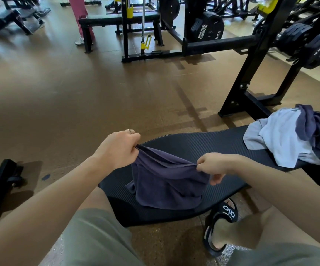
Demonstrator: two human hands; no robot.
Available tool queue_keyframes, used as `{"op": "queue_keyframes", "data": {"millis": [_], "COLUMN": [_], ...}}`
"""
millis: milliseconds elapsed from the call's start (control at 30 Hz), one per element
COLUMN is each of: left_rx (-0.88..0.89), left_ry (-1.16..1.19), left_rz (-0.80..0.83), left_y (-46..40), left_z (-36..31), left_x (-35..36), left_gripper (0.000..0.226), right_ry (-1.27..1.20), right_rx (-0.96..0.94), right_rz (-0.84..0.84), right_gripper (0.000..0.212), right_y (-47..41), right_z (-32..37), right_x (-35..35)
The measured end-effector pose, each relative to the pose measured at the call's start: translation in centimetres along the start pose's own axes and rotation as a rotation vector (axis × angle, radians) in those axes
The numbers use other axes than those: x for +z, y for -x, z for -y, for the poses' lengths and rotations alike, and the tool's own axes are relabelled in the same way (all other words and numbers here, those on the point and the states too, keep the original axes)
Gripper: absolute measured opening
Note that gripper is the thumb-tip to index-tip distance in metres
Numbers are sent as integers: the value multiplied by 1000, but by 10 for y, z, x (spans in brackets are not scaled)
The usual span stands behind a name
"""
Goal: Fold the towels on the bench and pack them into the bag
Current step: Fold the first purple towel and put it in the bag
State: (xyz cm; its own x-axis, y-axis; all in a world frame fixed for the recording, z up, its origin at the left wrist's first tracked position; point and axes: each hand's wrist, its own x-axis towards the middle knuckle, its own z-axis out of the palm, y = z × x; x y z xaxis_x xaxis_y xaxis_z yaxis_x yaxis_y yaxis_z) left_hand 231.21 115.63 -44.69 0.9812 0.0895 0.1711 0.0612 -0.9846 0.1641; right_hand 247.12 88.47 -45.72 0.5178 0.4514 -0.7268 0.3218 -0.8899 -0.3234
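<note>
- Nearest, a person in olive-green shorts [97,237] sits at the end of a black ribbed padded bench [203,146], a black slide sandal [220,223] on one foot.
- Both hands hold a dark purple terry towel [167,183] up by its top edge: the left hand [117,148] pinches one corner, the right hand [214,166] pinches the other, and the cloth's lower part rests on the bench.
- Farther along the bench lies a heap of a pale grey towel [282,139] and another dark purple towel [312,127].
- Beyond stand black weight racks with plates [209,27].
</note>
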Motion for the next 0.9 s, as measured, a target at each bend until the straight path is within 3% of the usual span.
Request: {"op": "queue_keyframes", "data": {"millis": [233,333,433,533,667,800,900], "left_rx": [-131,-146,-154,-137,-140,-146,-134], "left_ry": [-37,-48,-59,-59,-69,-82,-95], "left_rz": [65,72,72,58,27,2,-2], "left_y": [-1,-2,-6,-10,-14,-15,-16], "left_z": [3,2,1,-1,-1,5,2], "left_x": [-1,-2,-5,-8,-14,-20,-22], "left_gripper": [11,9,14,13,15,18,22], "right_ry": [-446,-492,-375,-55,384,443,296], "right_rx": [-93,-143,-236,-375,-433,-403,-427], "right_rz": [-153,-262,-418,-661,-731,-764,-847], "right_gripper": [14,17,15,14,12,14,17], "right_y": [3,8,12,14,14,17,19], "right_z": [-6,-3,-2,-7,-23,-36,-33], "right_x": [-6,-9,-19,-31,-42,-50,-53]}}
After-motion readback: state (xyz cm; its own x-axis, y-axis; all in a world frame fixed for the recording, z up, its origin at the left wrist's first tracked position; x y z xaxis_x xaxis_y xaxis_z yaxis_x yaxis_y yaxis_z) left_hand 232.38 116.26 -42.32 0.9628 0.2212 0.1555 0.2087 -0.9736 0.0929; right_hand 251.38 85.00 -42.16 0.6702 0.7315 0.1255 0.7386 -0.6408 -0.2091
